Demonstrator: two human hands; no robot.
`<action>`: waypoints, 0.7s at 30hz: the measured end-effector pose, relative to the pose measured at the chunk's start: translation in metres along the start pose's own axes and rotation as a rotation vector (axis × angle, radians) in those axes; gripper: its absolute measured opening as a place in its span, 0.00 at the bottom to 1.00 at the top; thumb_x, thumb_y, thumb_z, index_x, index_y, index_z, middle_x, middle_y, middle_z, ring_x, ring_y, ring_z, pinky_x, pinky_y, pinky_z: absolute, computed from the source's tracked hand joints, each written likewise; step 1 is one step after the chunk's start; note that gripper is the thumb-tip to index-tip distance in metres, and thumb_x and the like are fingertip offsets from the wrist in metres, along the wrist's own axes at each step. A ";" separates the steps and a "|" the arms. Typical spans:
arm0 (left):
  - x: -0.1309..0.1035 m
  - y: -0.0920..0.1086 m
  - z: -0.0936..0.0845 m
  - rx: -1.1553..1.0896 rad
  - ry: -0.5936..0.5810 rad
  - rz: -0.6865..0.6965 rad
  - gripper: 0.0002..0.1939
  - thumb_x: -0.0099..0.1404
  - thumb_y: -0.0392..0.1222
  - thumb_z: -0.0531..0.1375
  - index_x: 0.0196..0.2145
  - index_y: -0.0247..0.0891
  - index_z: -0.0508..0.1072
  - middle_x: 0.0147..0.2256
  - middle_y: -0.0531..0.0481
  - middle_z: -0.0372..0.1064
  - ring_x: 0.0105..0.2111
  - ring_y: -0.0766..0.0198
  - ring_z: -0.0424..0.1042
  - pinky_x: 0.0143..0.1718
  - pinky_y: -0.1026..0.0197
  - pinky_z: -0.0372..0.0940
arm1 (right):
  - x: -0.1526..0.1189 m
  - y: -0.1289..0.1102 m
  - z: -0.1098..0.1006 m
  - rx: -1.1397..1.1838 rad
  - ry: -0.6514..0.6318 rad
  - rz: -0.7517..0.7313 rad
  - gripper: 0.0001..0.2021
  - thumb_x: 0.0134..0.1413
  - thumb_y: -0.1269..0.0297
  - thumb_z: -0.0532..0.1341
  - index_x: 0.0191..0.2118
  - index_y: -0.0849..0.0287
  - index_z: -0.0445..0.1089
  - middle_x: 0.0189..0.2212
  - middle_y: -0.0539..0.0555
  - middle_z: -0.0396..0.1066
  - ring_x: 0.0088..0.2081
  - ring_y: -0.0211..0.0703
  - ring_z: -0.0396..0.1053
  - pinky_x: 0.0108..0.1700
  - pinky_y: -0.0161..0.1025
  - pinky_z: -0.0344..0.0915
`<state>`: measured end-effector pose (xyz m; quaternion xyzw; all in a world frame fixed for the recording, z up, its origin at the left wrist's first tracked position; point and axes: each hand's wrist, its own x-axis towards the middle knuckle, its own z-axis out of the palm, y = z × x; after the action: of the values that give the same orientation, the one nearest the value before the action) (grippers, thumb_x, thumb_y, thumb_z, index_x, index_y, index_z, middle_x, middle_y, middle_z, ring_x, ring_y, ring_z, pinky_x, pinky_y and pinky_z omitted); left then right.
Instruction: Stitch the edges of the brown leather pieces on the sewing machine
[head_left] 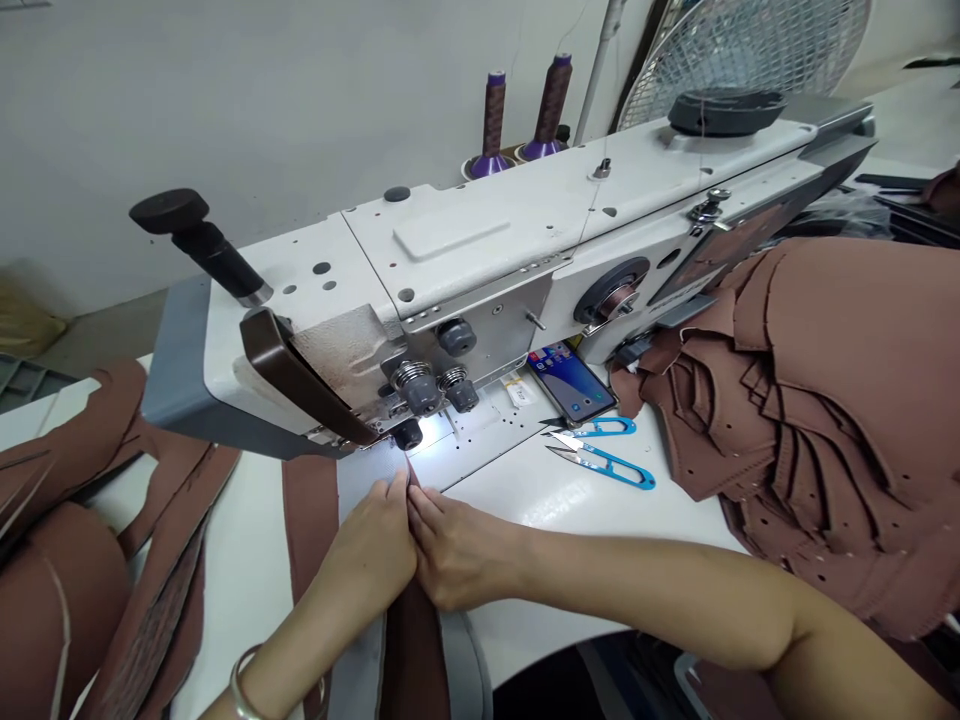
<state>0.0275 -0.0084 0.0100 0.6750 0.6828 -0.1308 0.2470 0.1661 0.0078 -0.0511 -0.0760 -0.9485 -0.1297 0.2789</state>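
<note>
My left hand and my right hand meet side by side just in front of the sewing machine's lit needle area. The fingers of both are closed on the edges of a brown leather-like piece with a grey backing. It runs from under the machine head down over the table's front edge toward me. Another brown part lies flat to the left of my left hand. The needle and presser foot are hidden behind the machine head and its knobs.
Two blue thread snips and a phone lie right of the needle area. A large stack of brown cut pieces fills the right side. More brown strips lie left. Behind stand two thread cones and a fan.
</note>
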 end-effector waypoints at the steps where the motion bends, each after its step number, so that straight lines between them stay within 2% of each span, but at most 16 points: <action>1: 0.000 0.001 0.000 -0.005 -0.004 -0.003 0.32 0.63 0.25 0.44 0.66 0.24 0.52 0.59 0.32 0.61 0.54 0.55 0.68 0.52 0.57 0.63 | 0.000 -0.001 0.000 0.010 -0.007 0.000 0.10 0.47 0.71 0.58 0.32 0.72 0.76 0.32 0.73 0.74 0.38 0.67 0.73 0.42 0.58 0.64; 4: 0.001 0.002 -0.001 -0.002 -0.001 0.004 0.31 0.64 0.25 0.44 0.65 0.23 0.52 0.59 0.32 0.61 0.55 0.56 0.67 0.53 0.58 0.62 | 0.000 -0.002 0.002 0.036 -0.030 -0.007 0.09 0.45 0.72 0.59 0.30 0.69 0.76 0.30 0.71 0.74 0.36 0.66 0.73 0.38 0.56 0.63; 9: 0.001 0.001 -0.001 0.002 -0.006 -0.007 0.32 0.63 0.25 0.45 0.66 0.26 0.52 0.59 0.33 0.61 0.54 0.56 0.68 0.52 0.58 0.62 | 0.000 -0.002 0.002 0.088 -0.061 -0.014 0.08 0.48 0.73 0.58 0.30 0.68 0.75 0.29 0.69 0.74 0.35 0.66 0.72 0.37 0.55 0.61; 14: -0.002 0.000 0.000 -0.015 0.005 0.002 0.33 0.62 0.24 0.45 0.65 0.28 0.54 0.57 0.34 0.63 0.52 0.57 0.69 0.52 0.56 0.62 | 0.001 0.002 -0.001 0.052 -0.103 -0.032 0.08 0.51 0.74 0.58 0.31 0.69 0.75 0.33 0.72 0.74 0.36 0.65 0.72 0.36 0.53 0.60; 21: 0.000 -0.004 0.001 -0.007 0.040 0.020 0.31 0.63 0.26 0.44 0.64 0.29 0.54 0.58 0.33 0.62 0.51 0.55 0.70 0.49 0.55 0.64 | 0.003 0.007 -0.004 0.016 -0.157 -0.053 0.08 0.53 0.71 0.60 0.34 0.71 0.75 0.34 0.72 0.74 0.39 0.65 0.72 0.42 0.58 0.61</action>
<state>0.0239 -0.0096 0.0087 0.6835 0.6812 -0.1123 0.2370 0.1671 0.0133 -0.0445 -0.0584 -0.9701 -0.1233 0.2006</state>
